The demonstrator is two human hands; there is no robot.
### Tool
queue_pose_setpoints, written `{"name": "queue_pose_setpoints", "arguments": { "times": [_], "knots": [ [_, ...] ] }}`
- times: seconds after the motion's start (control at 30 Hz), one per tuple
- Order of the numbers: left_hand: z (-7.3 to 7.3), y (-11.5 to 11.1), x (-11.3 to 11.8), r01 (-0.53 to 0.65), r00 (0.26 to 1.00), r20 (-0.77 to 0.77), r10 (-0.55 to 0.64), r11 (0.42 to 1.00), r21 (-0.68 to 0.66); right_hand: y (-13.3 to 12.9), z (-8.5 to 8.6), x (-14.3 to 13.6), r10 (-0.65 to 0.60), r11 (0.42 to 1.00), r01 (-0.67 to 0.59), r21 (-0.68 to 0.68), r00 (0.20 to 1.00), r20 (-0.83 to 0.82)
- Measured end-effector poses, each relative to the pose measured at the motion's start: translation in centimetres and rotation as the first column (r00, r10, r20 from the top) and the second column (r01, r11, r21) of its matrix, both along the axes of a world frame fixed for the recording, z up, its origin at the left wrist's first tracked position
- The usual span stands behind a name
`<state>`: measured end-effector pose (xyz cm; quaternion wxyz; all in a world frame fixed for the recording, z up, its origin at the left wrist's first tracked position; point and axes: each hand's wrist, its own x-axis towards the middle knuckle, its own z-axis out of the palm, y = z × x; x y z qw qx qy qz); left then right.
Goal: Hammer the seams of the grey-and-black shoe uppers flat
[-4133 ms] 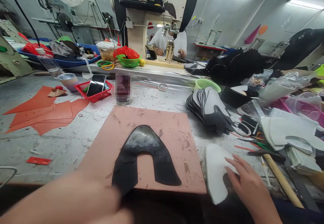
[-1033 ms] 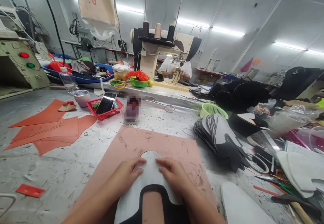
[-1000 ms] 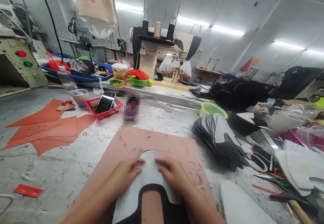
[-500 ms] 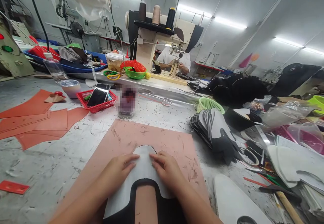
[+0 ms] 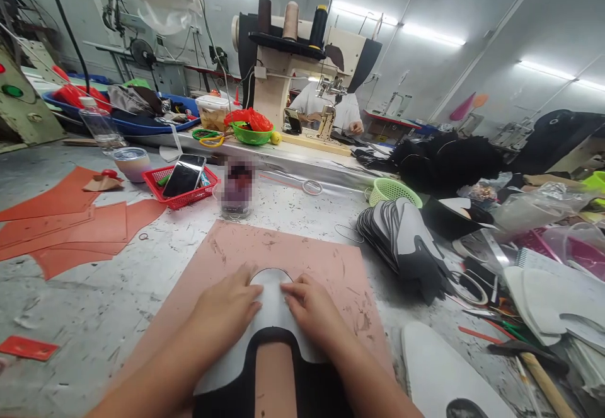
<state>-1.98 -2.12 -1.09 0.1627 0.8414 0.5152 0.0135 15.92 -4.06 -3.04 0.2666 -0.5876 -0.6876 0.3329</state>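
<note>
A grey-white curved piece (image 5: 271, 307) with a black inner border lies on the pink mat (image 5: 326, 260), its rounded end pointing away from me. My left hand (image 5: 229, 307) rests on the left edge of the piece, fingers bent and thumb on its surface. Across from it, my right hand (image 5: 314, 311) touches the right edge with fingertips and thumb near each other. Both hands press flat material against the mat. The undersides of the fingers are hidden.
Stacked grey and black pieces (image 5: 394, 241) stand right of the mat, near a hammer (image 5: 543, 377) and white shapes (image 5: 444, 374). Orange pieces (image 5: 89, 229) lie left. Behind are a red basket (image 5: 177, 198) and a sewing machine (image 5: 283, 71), with a person (image 5: 347, 112) beyond.
My left hand has shifted slightly forward along the piece's edge, and my right hand has moved a little. The person behind the machine has moved their hands apart.
</note>
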Motion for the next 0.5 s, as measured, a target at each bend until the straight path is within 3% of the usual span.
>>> {"name": "queue_pose_setpoints", "arguments": {
  "times": [0.07, 0.17, 0.33, 0.5],
  "knots": [
    [0.2, 0.5, 0.8, 0.190, 0.981, -0.069, -0.183, 0.975, 0.119, -0.1, 0.3, 0.1, 0.010, 1.000, -0.010, -0.001, 1.000, 0.006],
    [-0.5, 1.4, 1.7, 0.385, 0.923, -0.088, -0.376, 0.912, 0.142, -1.3, 0.6, 0.9, 0.001, 1.000, -0.001, -0.011, 1.000, 0.001],
    [-2.1, 1.9, 1.9, 0.454, 0.891, -0.137, -0.433, 0.860, 0.232, -6.0, 0.4, 2.7, -0.197, 0.980, 0.196, -0.038, 0.980, -0.019],
    [-1.8, 1.6, 2.5, 0.452, 0.889, -0.199, -0.412, 0.859, 0.241, -8.5, 0.0, 3.1, -0.293, 0.955, 0.295, 0.027, 0.955, -0.043]
  ]
}}
